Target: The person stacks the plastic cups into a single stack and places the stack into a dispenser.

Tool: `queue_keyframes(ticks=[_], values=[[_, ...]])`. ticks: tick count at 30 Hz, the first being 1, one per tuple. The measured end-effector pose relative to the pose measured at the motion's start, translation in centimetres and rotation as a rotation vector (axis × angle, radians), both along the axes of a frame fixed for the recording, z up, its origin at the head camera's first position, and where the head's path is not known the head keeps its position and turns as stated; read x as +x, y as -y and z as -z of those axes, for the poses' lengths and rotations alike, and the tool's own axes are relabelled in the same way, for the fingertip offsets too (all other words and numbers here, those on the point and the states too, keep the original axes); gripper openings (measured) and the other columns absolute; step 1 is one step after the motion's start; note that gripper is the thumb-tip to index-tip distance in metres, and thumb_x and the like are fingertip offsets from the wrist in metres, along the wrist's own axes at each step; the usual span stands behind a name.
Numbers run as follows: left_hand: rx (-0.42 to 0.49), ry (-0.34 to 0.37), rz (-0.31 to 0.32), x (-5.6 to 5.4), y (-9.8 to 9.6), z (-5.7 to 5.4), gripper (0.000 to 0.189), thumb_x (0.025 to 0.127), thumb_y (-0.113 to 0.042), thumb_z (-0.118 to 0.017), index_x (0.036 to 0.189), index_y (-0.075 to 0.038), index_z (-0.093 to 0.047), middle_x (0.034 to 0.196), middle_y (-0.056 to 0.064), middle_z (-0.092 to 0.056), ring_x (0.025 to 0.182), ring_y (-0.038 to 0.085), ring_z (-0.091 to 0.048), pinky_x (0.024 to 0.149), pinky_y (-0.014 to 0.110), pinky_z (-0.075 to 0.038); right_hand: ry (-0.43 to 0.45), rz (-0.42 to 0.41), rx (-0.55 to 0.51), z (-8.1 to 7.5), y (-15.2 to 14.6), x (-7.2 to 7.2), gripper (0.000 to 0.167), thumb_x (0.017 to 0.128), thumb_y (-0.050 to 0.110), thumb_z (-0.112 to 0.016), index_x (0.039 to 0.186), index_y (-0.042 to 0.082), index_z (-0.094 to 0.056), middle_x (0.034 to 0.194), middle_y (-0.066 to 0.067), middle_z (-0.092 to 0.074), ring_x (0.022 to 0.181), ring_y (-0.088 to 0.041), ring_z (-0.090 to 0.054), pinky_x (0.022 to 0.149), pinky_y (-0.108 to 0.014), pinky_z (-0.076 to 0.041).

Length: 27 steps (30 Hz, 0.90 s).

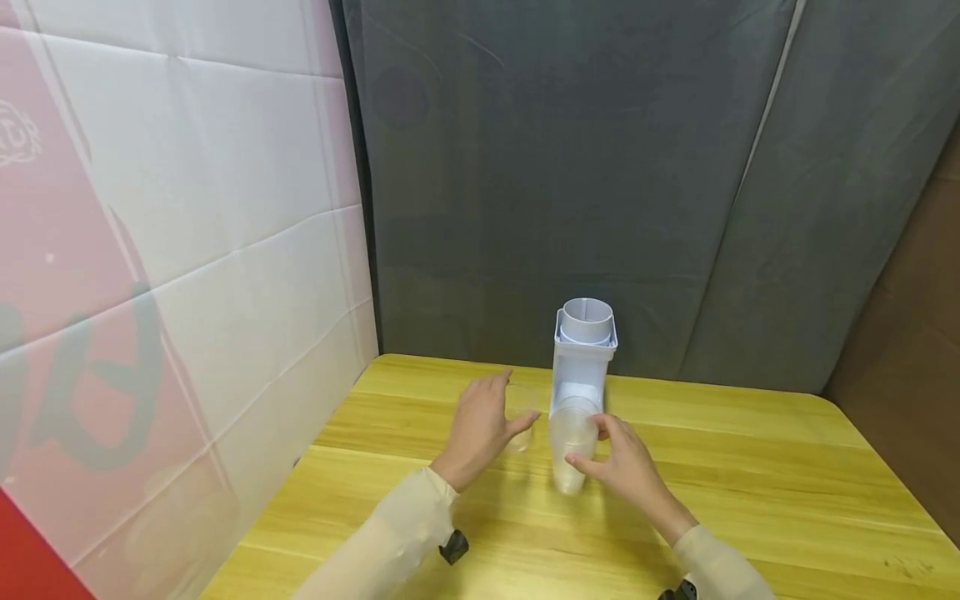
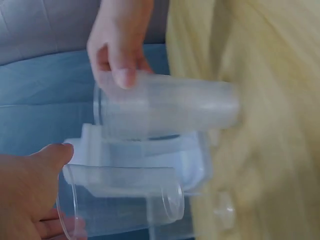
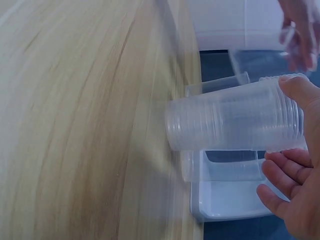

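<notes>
A single clear plastic cup (image 2: 120,200) is held near its rim by my left hand (image 1: 483,425), thumb on one side and fingers on the other. To the right of it, my right hand (image 1: 626,467) grips a stack of nested clear plastic cups (image 3: 230,117) around the rims, with the bases pointing down close over the table. Just behind the stack stands a white cup dispenser (image 1: 581,367) with a round tube at its top. Clear cups (image 3: 227,170) also stand on the table by the dispenser, partly hidden by the stack in the right wrist view.
The wood-grain table (image 1: 750,500) spreads out on both sides of the hands. A dark grey cloth (image 1: 562,183) hangs behind its back edge, a printed white and pink sheet (image 1: 247,208) lines the left, and a brown panel (image 1: 907,308) borders the right.
</notes>
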<state>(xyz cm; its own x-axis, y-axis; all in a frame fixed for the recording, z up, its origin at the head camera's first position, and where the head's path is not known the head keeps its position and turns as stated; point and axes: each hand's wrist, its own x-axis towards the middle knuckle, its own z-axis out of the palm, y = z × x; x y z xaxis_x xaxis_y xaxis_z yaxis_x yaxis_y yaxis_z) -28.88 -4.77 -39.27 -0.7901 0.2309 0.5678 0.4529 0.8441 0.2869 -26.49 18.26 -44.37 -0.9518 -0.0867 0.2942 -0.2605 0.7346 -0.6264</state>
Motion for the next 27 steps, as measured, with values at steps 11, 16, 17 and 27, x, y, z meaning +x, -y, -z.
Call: queue_keyframes(ticks=[11,16,17,27], values=[[0.103,-0.070,0.085,-0.4,-2.5,-3.9,0.072,0.083,-0.051,-0.076,0.135,-0.006,-0.056,0.129,0.010,-0.068,0.105,0.025,-0.060,0.093,0.040,-0.051,-0.023,0.006,0.007,0.0,0.2,0.2,0.067,0.079,0.041,-0.082,0.126,0.003,-0.055,0.113,-0.012,-0.064,0.107,-0.029,-0.060,0.091,-0.048,-0.051],[0.146,-0.095,0.115,-0.4,-3.2,-5.0,0.070,0.082,-0.047,-0.078,0.134,-0.005,-0.057,0.125,0.009,-0.069,0.105,0.025,-0.060,0.094,0.041,-0.050,-0.012,0.003,-0.006,0.1,0.1,0.3,0.067,0.079,0.040,-0.082,0.127,0.003,-0.054,0.115,-0.012,-0.063,0.109,-0.033,-0.060,0.092,-0.050,-0.051],[0.153,-0.088,0.126,-0.4,-3.3,-5.1,0.069,0.082,-0.046,-0.078,0.134,-0.006,-0.057,0.125,0.008,-0.069,0.105,0.025,-0.060,0.095,0.041,-0.051,-0.012,0.002,-0.008,0.1,0.1,0.3,0.067,0.079,0.040,-0.082,0.127,0.003,-0.054,0.115,-0.012,-0.063,0.109,-0.033,-0.060,0.092,-0.050,-0.051],[0.141,-0.080,0.227,0.3,-5.1,-4.3,0.069,0.082,-0.047,-0.078,0.134,-0.005,-0.057,0.125,0.008,-0.069,0.108,0.023,-0.060,0.093,0.035,-0.054,-0.023,-0.004,-0.027,0.4,0.4,0.3,0.065,0.078,0.043,-0.082,0.125,0.006,-0.056,0.114,-0.010,-0.063,0.109,-0.030,-0.060,0.094,-0.049,-0.051]])
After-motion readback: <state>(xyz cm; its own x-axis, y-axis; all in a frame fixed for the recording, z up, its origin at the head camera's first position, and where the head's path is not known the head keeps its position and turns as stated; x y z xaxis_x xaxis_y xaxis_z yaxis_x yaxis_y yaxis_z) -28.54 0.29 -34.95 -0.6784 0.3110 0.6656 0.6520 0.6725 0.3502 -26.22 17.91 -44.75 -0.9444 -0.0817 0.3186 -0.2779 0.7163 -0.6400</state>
